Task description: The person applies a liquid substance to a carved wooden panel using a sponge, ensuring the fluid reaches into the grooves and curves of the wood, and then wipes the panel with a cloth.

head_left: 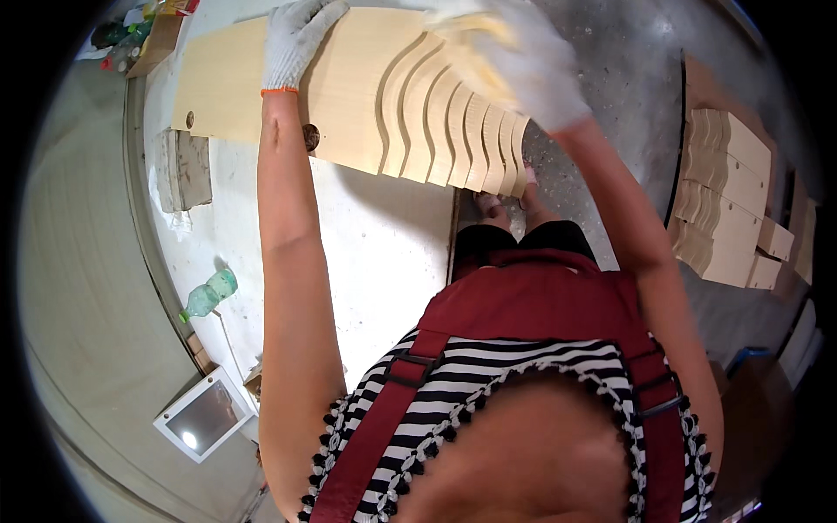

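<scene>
Pale wooden panels point(344, 96) with wavy ends lie fanned in overlapping steps, their right end jutting past the edge of the white worktable point(384, 253). My left hand point(296, 39), in a white knit glove with an orange cuff, rests on the panels with its fingers stretched out. Over the far side of the stepped wavy edges is my right hand point(536, 74), also gloved in white and smeared by motion. A yellowish pad-like piece point(479, 57) shows along its palm side; the blur hides its exact kind and the fingers' grip.
A worn block point(185, 170) sits by the panels' near edge at left. Closer in are a green plastic bottle point(209, 294) on its side and a white-framed screen point(205, 414). More wavy-edged panels point(737, 196) are stacked at right, beyond the grey floor point(623, 78).
</scene>
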Action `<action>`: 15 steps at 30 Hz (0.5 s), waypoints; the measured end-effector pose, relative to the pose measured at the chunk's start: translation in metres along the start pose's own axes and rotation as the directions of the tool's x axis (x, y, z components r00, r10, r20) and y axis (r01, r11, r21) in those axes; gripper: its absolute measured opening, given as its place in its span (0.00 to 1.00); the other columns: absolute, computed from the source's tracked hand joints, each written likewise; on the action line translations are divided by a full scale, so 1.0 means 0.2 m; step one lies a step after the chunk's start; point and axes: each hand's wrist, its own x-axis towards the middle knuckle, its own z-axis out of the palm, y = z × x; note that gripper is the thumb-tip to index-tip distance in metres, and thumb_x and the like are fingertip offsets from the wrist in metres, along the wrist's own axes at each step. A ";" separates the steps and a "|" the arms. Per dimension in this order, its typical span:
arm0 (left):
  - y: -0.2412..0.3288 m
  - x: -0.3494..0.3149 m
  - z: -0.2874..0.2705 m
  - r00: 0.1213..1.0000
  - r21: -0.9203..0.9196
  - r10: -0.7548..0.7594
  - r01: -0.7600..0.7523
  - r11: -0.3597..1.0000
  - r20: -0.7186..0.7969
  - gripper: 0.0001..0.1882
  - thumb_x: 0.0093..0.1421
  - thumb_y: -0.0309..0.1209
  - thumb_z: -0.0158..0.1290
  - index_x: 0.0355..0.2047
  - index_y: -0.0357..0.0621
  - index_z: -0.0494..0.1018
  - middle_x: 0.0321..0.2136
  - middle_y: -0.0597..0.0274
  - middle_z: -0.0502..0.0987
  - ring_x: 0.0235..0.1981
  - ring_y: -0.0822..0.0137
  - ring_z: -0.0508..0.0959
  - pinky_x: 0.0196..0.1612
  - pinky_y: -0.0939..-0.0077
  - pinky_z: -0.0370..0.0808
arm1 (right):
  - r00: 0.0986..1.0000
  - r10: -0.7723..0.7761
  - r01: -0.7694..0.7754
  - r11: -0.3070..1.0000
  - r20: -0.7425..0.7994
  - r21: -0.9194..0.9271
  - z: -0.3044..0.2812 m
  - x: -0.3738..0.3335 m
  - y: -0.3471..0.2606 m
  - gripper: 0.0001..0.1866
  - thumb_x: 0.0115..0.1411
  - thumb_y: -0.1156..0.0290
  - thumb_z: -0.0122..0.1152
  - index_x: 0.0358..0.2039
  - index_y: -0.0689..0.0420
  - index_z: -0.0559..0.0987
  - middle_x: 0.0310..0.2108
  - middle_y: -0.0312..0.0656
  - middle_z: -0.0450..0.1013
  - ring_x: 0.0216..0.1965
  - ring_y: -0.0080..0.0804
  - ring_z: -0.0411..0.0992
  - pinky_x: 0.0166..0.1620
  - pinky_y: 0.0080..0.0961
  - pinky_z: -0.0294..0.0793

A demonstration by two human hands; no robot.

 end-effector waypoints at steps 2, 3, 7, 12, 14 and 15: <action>-0.01 -0.01 -0.01 0.998 -0.059 -0.055 0.057 0.997 0.032 0.22 0.62 0.45 0.57 0.39 0.34 0.81 0.32 0.52 0.82 0.32 0.60 0.79 0.40 0.69 0.74 | 0.999 0.004 0.001 0.989 0.034 -0.151 0.19 0.02 -0.05 0.24 0.56 0.55 0.65 0.47 0.58 0.76 0.46 0.49 0.73 0.52 0.52 0.69 0.57 0.45 0.65; 0.01 -0.02 -0.01 0.998 -0.029 -0.046 0.047 0.998 0.033 0.22 0.62 0.45 0.58 0.40 0.34 0.81 0.32 0.52 0.82 0.33 0.61 0.79 0.41 0.69 0.74 | 0.995 -0.032 0.009 0.973 -0.094 -0.232 0.22 -0.01 -0.11 0.23 0.57 0.57 0.64 0.47 0.58 0.76 0.46 0.48 0.73 0.51 0.51 0.68 0.58 0.45 0.64; 0.08 -0.02 -0.01 0.995 0.073 0.074 -0.070 0.995 -0.062 0.15 0.60 0.35 0.57 0.33 0.32 0.81 0.28 0.48 0.81 0.33 0.55 0.80 0.42 0.64 0.75 | 0.997 -0.042 0.018 0.935 -0.059 -0.355 0.34 -0.23 -0.15 0.24 0.60 0.57 0.62 0.53 0.57 0.78 0.55 0.46 0.72 0.57 0.43 0.71 0.60 0.41 0.66; -0.03 -0.01 -0.02 1.000 -0.033 -0.019 0.020 0.999 0.017 0.22 0.62 0.43 0.58 0.40 0.32 0.81 0.32 0.53 0.83 0.33 0.65 0.79 0.41 0.70 0.74 | 0.978 -0.074 0.090 0.993 0.195 -0.076 0.27 -0.46 -0.29 0.21 0.60 0.56 0.62 0.50 0.53 0.80 0.56 0.43 0.73 0.60 0.42 0.68 0.61 0.43 0.65; -0.08 -0.01 -0.01 0.999 -0.050 -0.006 0.008 0.999 0.041 0.21 0.62 0.43 0.58 0.40 0.32 0.81 0.32 0.53 0.83 0.33 0.65 0.79 0.42 0.71 0.74 | 0.946 -0.231 0.220 0.973 0.228 0.071 0.19 -0.55 -0.32 0.23 0.61 0.50 0.58 0.47 0.54 0.79 0.46 0.41 0.74 0.53 0.38 0.71 0.56 0.41 0.67; -0.10 -0.02 -0.01 1.000 0.030 -0.001 0.000 1.000 0.026 0.22 0.61 0.45 0.56 0.41 0.36 0.81 0.36 0.51 0.82 0.38 0.58 0.78 0.45 0.67 0.73 | 0.875 -0.278 0.230 0.959 0.397 0.164 0.12 -0.59 -0.36 0.17 0.61 0.58 0.62 0.46 0.54 0.80 0.50 0.40 0.76 0.53 0.41 0.73 0.56 0.40 0.69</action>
